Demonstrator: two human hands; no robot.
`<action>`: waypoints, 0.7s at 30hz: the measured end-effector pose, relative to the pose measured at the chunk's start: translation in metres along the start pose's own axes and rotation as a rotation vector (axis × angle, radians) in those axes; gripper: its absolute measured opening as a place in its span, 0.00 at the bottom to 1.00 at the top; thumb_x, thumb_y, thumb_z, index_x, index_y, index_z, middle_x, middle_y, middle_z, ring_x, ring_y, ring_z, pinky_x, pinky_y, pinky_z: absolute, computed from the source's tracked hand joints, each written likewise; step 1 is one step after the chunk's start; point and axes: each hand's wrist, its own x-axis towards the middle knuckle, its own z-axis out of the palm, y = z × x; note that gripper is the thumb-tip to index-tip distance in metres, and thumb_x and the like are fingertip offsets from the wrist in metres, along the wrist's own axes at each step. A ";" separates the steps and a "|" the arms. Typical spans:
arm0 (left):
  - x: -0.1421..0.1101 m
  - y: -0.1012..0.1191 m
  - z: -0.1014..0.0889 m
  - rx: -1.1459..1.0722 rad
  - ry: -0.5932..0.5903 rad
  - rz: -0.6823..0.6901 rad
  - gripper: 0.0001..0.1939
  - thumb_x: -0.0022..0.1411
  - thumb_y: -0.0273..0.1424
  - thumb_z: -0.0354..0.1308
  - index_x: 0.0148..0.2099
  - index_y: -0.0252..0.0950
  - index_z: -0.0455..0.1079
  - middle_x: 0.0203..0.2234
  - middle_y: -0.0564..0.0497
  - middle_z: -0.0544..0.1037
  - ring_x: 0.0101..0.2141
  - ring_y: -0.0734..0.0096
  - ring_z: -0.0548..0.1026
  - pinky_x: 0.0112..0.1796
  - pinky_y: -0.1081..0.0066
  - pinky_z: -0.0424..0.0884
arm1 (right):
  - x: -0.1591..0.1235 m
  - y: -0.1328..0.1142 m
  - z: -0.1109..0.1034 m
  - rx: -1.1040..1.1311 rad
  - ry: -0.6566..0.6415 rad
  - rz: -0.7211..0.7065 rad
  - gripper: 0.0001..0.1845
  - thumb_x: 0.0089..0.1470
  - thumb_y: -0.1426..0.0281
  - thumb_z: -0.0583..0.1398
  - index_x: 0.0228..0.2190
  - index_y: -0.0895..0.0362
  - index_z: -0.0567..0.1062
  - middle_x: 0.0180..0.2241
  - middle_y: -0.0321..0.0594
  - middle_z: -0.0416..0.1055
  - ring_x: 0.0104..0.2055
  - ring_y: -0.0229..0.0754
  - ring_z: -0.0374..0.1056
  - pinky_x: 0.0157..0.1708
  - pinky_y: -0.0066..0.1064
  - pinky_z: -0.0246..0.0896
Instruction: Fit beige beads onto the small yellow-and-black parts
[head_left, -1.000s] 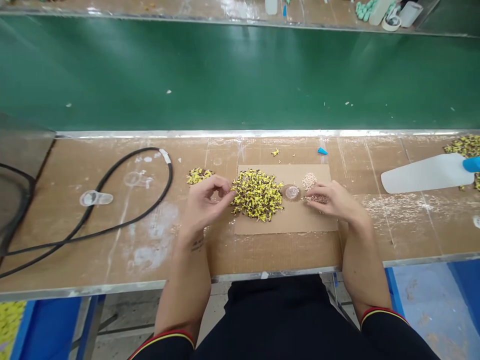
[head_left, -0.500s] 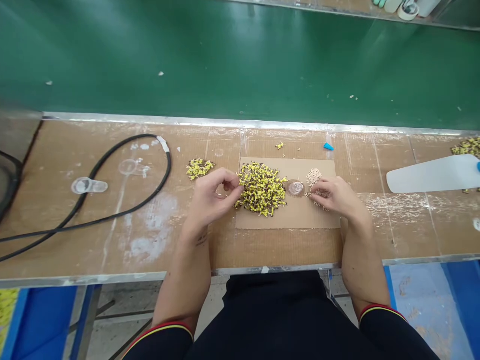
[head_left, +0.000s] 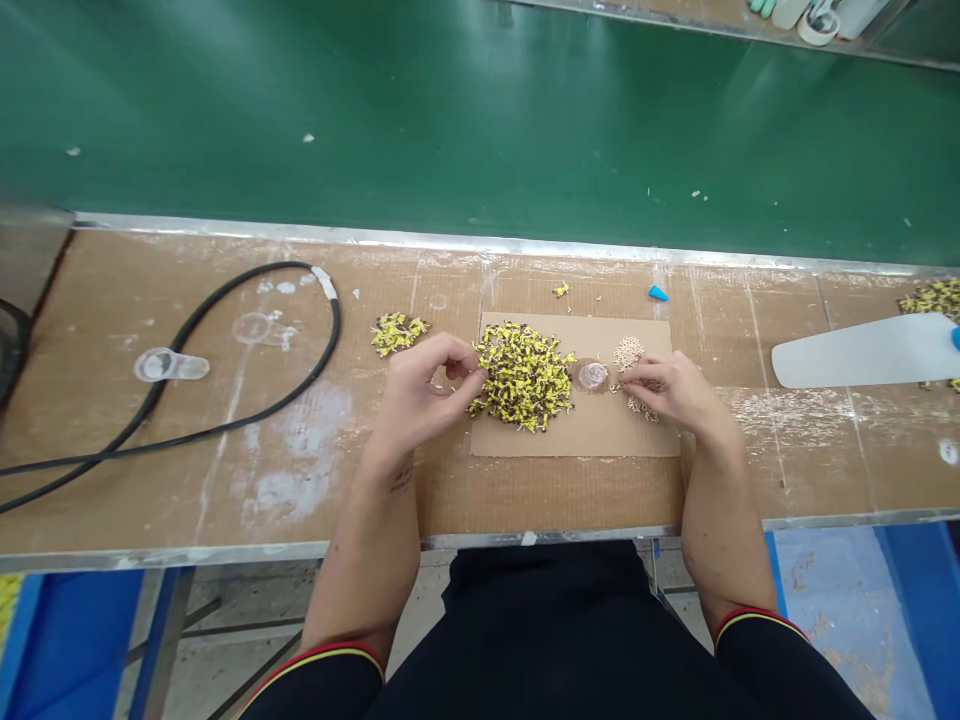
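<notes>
A heap of tiny yellow-and-dark pieces (head_left: 525, 378) lies on a flat cardboard sheet (head_left: 577, 440). My left hand (head_left: 435, 390) is at the heap's left edge, thumb and forefinger pinched together; whatever is between the tips is too small to name. Right of the heap stands a small clear dish (head_left: 592, 376). My right hand (head_left: 667, 390) is closed in a pinch over small pale pinkish pieces (head_left: 628, 351), partly covering them. A tiny pale bit seems to show at its fingertips, but I cannot tell its kind.
A smaller yellow-and-dark pile (head_left: 397, 334) lies behind my left hand. A black cable (head_left: 225, 428) loops on the left beside a clear plastic scoop-like piece (head_left: 171, 366). A white bottle (head_left: 862, 350) lies on the right. Behind the bench runs a green surface (head_left: 450, 130), with a blue cap (head_left: 658, 293) nearer.
The camera view has tilted and shifted slightly. My left hand stays at the heap's edge, and my right hand remains pinched over the pale pieces with only small finger movement.
</notes>
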 end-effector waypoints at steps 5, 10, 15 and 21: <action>0.001 -0.001 0.000 -0.021 0.019 0.057 0.06 0.59 0.25 0.59 0.30 0.37 0.67 0.24 0.55 0.74 0.26 0.76 0.69 0.30 0.73 0.66 | -0.001 0.003 0.000 -0.011 -0.005 -0.012 0.09 0.62 0.69 0.62 0.35 0.48 0.85 0.32 0.37 0.78 0.32 0.42 0.72 0.38 0.36 0.56; 0.000 -0.002 0.000 -0.012 0.021 0.060 0.06 0.59 0.25 0.59 0.30 0.37 0.67 0.24 0.55 0.74 0.26 0.75 0.69 0.29 0.72 0.66 | -0.003 0.002 -0.001 -0.010 0.015 -0.036 0.06 0.60 0.69 0.64 0.35 0.50 0.84 0.32 0.37 0.78 0.32 0.41 0.71 0.39 0.36 0.55; 0.001 -0.001 0.000 -0.014 0.028 0.068 0.06 0.59 0.25 0.59 0.30 0.37 0.67 0.24 0.55 0.74 0.25 0.75 0.69 0.29 0.72 0.66 | -0.001 -0.002 0.000 -0.027 0.011 -0.050 0.06 0.61 0.68 0.64 0.35 0.50 0.83 0.33 0.38 0.79 0.33 0.42 0.71 0.37 0.36 0.54; 0.001 -0.003 0.000 -0.009 0.028 0.074 0.06 0.59 0.24 0.59 0.30 0.37 0.67 0.25 0.55 0.74 0.26 0.76 0.70 0.29 0.73 0.66 | -0.002 0.000 -0.001 -0.031 0.003 -0.012 0.08 0.60 0.70 0.63 0.30 0.51 0.82 0.32 0.37 0.79 0.34 0.43 0.72 0.37 0.36 0.52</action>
